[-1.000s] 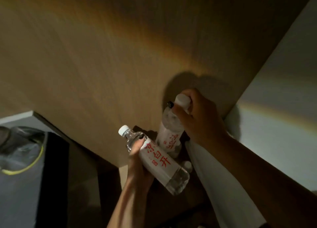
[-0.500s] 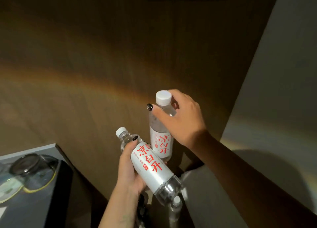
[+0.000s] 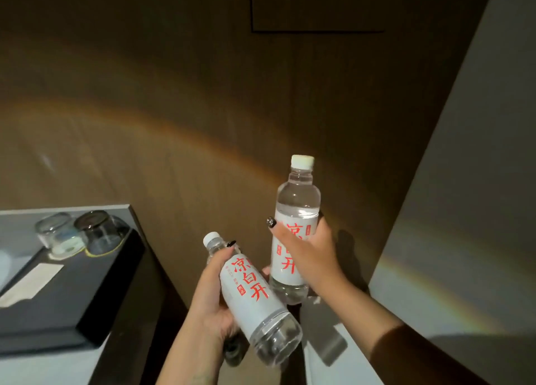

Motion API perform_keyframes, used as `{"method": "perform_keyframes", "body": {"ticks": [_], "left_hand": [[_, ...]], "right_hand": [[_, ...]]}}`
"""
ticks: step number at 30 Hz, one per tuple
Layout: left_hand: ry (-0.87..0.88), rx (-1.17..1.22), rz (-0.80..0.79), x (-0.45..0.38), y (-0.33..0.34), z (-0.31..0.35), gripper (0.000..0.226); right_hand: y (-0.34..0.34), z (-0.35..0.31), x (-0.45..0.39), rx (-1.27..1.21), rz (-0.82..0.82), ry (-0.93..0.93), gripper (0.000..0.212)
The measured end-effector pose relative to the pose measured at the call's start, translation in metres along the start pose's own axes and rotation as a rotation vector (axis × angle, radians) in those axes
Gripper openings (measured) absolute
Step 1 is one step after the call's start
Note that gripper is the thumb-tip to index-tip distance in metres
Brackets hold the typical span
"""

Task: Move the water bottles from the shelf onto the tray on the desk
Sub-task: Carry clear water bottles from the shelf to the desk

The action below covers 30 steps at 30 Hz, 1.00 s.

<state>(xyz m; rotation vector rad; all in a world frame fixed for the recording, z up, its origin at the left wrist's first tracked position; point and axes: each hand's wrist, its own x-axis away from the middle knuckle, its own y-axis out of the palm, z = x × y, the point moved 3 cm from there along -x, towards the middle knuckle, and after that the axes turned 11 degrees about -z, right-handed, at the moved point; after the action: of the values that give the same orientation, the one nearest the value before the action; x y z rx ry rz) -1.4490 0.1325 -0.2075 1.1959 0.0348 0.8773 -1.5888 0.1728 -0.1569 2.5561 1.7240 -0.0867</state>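
- Nearest, at 6 o'clock: tilted bottle (image 3: 255, 294) held in the left hand (image 3: 213, 300), grip wrapped around the labelled body, one dark-nailed finger up by the neck, white cap pointing toward 11 o'clock.
- Just beyond, at about 5 o'clock: upright bottle (image 3: 294, 228) held in the right hand (image 3: 311, 254), grip curled around the label, cap on top; lower ends of the two bottles close together, contact impossible to confirm.
- Both bottles in the air, off the shelf and not yet set down; shelf itself out of view.
- At 8 o'clock, well apart from the hands: black tray (image 3: 78, 294) on the pale surface (image 3: 17, 222), carrying two upturned glasses (image 3: 84, 233) at its far end and a white card (image 3: 32, 280); no bottle on it.
- Judged stage: pickup done, carry toward 8 o'clock and placing of both bottles left; more bottles on the shelf possible, unknown from here.
- Readable on both white labels: large red characters 凉白开, partly covered by fingers on the upright bottle; smaller red print beside them too fine to read.
- Farthest: brown wood-grain wall panel (image 3: 174, 123).
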Motion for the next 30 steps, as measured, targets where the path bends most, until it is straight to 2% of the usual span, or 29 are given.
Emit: {"method": "perform_keyframes", "body": {"ticks": [5,7,9,10,13,16,20,24,30], "left_hand": [[0.104,0.07,0.169,0.029,-0.027,-0.009,0.038],[0.125,0.08,0.185,0.044,-0.037,-0.01,0.036],[0.16,0.079,0.166,0.059,-0.047,-0.011,0.036],[0.188,0.076,0.166,0.065,-0.053,-0.012,0.035],[0.231,0.111,0.182,0.09,-0.067,-0.014,0.033],[0.306,0.135,0.247,0.118,-0.096,-0.007,0.026],[0.296,0.101,0.249,0.143,-0.111,-0.007,0.044],[0.293,0.032,0.341,0.188,-0.148,-0.004,0.048],[0.401,-0.124,0.508,0.263,-0.209,0.013,0.063]], "right_hand": [[-0.008,0.018,0.02,-0.129,-0.052,0.152,0.024],[-0.006,0.031,0.027,-0.258,-0.113,0.292,0.036],[0.001,0.041,0.035,-0.371,-0.224,0.444,0.053],[0.006,0.044,0.038,-0.412,-0.288,0.506,0.055],[0.022,0.057,0.05,-0.481,-0.416,0.608,0.041],[0.059,0.068,0.065,-0.443,-0.541,0.665,0.046],[0.084,0.076,0.078,-0.452,-0.661,0.697,0.055],[0.144,0.084,0.105,-0.311,-0.764,0.706,0.03],[0.235,0.098,0.155,-0.049,-0.871,0.731,0.033]]}}
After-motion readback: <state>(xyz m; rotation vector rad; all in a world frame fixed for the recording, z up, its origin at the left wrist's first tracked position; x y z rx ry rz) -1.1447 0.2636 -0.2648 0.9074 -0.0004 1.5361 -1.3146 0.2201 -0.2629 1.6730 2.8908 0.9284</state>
